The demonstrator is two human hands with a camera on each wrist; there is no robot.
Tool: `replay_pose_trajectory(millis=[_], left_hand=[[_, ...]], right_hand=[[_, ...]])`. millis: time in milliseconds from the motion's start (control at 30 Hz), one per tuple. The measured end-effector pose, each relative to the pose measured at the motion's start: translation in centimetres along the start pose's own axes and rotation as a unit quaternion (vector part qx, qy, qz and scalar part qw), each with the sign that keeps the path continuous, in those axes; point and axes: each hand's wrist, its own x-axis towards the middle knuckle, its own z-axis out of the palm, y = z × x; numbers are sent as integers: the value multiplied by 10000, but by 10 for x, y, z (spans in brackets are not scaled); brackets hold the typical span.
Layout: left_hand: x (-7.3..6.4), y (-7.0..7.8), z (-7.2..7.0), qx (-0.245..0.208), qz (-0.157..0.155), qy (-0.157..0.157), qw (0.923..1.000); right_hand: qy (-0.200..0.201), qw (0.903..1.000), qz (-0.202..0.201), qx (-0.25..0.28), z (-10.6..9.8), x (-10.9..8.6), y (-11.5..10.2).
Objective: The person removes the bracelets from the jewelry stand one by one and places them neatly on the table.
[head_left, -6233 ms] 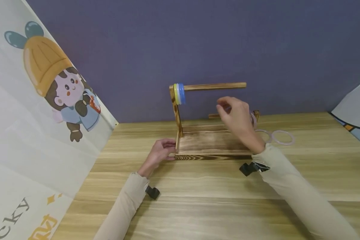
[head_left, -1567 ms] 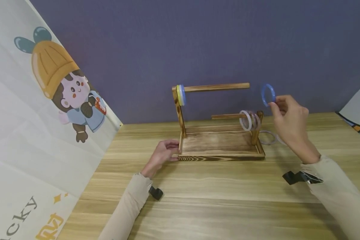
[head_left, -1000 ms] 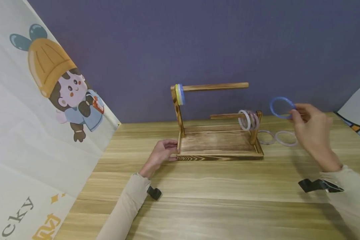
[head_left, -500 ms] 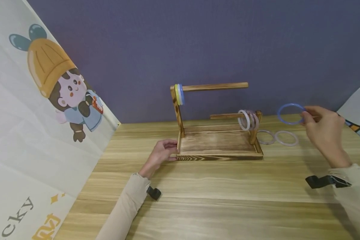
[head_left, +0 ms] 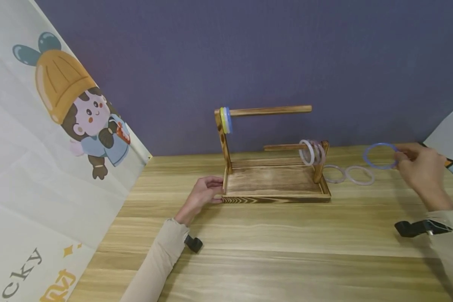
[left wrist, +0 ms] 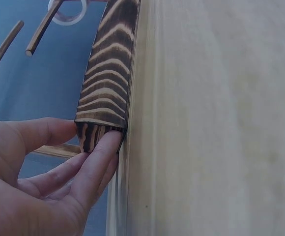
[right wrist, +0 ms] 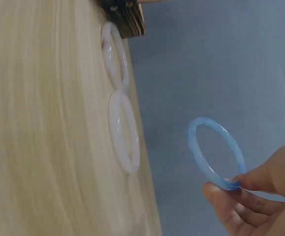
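A blue bangle (head_left: pixel 380 156) is pinched between the thumb and fingers of my right hand (head_left: pixel 423 172), above the tabletop at the right. The right wrist view shows the same translucent blue bangle (right wrist: pixel 216 153) apart from other things. My left hand (head_left: pixel 201 193) grips the left end of a wooden bangle stand (head_left: pixel 275 199); in the left wrist view, thumb and fingers touch the end of its striped front rail (left wrist: pixel 105 78). Yellow, pale and blue bangles (head_left: pixel 225 120) hang at the left of the upper rod (head_left: pixel 272 110). Several pale bangles (head_left: pixel 307 152) hang on the lower rod (head_left: pixel 283 147).
Two pale pinkish bangles (head_left: pixel 360 175) lie side by side on the wooden table (head_left: pixel 264 251), right of the stand. Behind it rises a dark blue backdrop (head_left: pixel 249 54). A white cloth with a cartoon figure (head_left: pixel 87 109) stands at the left.
One blue bangle has come off the upper rod since the oldest frame. My right hand has carried it rightward and down, turning it flatter. My left hand has stayed on the stand.
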Motion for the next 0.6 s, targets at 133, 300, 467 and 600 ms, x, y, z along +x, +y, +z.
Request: replay_pose_trajectory(millis=[133,300,467,600], left_hand=[[0,0,0,-7,-2,-6,10000],[-1,0,1,-3,-7,-8,10000],[-1,0,0,32,36,-20,10000],[0,0,0,81,77,-65,9999]], right_hand=[[-53,10000,16,-56,0,1,13],[-114,9995,-98,-286,1,0,27],[-314,9987,-82,-399,1,-1,39],[-536,9961,67,-699,0,-2,46]])
